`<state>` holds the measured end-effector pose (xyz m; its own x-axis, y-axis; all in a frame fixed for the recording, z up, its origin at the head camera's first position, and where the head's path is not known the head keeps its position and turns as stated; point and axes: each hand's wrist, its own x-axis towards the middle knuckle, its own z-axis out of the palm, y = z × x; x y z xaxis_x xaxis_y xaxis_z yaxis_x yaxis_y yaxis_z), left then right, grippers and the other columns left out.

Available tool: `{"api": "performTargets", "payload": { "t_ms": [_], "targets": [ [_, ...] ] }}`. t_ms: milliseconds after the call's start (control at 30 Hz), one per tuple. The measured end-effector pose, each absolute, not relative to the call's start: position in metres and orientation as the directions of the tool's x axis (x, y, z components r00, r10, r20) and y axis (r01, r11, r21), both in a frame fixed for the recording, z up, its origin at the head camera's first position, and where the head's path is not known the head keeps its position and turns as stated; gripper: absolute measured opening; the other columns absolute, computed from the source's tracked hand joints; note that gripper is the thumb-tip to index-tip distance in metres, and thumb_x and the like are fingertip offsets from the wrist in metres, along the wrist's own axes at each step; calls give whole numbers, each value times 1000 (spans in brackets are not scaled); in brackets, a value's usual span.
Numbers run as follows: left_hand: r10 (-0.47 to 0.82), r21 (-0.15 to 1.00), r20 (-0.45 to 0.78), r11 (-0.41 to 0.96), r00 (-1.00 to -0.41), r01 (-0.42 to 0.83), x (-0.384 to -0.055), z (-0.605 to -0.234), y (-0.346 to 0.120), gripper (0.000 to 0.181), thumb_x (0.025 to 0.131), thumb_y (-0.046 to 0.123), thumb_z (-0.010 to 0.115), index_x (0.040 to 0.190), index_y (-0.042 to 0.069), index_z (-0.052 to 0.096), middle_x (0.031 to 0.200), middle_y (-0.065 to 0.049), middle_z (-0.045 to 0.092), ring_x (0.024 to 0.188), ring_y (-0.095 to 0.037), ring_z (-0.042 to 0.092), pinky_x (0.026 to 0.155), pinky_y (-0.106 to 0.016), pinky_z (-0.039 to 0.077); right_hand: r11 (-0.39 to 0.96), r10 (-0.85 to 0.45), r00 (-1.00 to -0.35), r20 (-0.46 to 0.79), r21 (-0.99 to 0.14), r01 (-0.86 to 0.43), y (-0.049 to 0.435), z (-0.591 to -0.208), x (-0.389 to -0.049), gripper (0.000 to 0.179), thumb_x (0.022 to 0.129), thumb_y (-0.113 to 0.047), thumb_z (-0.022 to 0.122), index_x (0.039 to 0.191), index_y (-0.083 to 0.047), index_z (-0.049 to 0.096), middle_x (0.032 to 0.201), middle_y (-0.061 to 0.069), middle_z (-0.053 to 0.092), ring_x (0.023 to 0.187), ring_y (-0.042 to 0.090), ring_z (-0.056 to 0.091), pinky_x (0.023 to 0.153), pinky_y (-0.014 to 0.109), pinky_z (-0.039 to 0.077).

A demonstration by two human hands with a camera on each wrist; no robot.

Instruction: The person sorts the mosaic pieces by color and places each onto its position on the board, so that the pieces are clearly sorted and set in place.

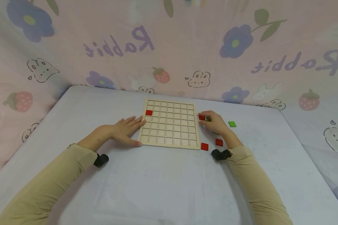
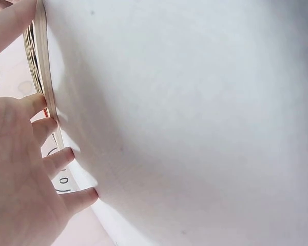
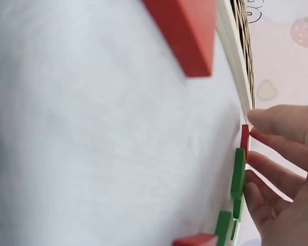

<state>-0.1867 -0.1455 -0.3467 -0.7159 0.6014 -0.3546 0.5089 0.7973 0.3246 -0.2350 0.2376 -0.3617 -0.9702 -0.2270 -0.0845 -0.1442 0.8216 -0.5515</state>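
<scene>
A square wooden grid board lies on the table, with one red tile in its leftmost column near the far side. My left hand is spread flat at the board's left edge, thumb and fingertips touching the frame. Just off the board's right edge, my right hand has its thumb and fingers around another red tile, low at the table. A green tile shows partly under that hand; in the right wrist view a green tile sits by the fingers.
Two red tiles lie near the board's front right corner. A green tile is farther right, and another green tile is mostly hidden by the right hand. A patterned cloth hangs behind the table.
</scene>
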Motion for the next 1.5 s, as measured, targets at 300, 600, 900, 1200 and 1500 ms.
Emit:
{"api": "performTargets", "payload": {
  "t_ms": [300, 600, 900, 1200, 1500],
  "targets": [
    [590, 313, -362, 806, -722, 502, -187, -347, -145, 94, 89, 56, 56, 155, 11, 7, 162, -12, -1, 147, -41, -2, 113, -66, 4, 832, -223, -973, -53, -531, -162, 239, -361, -236, 40, 93, -8, 59, 132, -1, 57, 133, 24, 49, 128, 40, 43, 109, 53, 33],
    [584, 317, -361, 810, -727, 493, -185, -345, -145, 94, 89, 55, 57, 155, 10, 8, 162, -13, 0, 147, -41, -2, 113, -66, 3, 825, -196, -980, -38, -546, -144, 238, -359, -237, 37, 92, -9, 62, 128, -1, 60, 125, 22, 54, 120, 38, 49, 104, 51, 39],
    [589, 322, -360, 806, -724, 496, -186, -348, -145, 94, 88, 56, 57, 155, 10, 8, 162, -13, 0, 147, -42, -1, 113, -66, 3, 826, -190, -982, -17, -543, -151, 238, -362, -238, 35, 91, -10, 63, 125, -1, 63, 122, 23, 56, 113, 37, 52, 97, 50, 43],
    [591, 328, -361, 804, -721, 496, -187, -350, -146, 94, 89, 55, 57, 155, 10, 8, 162, -13, -1, 147, -42, -1, 113, -67, 3, 777, -201, -980, -2, -610, -158, 241, -364, -236, 35, 92, -13, 63, 126, -2, 62, 120, 20, 55, 107, 34, 54, 85, 42, 48],
    [593, 325, -357, 803, -722, 499, -187, -350, -146, 94, 89, 55, 57, 155, 10, 8, 162, -13, -1, 147, -43, -1, 112, -67, 4, 705, -179, -984, 4, -697, -131, 242, -362, -237, 38, 92, -15, 64, 128, -5, 61, 124, 16, 53, 108, 33, 59, 85, 38, 52]
  ]
}}
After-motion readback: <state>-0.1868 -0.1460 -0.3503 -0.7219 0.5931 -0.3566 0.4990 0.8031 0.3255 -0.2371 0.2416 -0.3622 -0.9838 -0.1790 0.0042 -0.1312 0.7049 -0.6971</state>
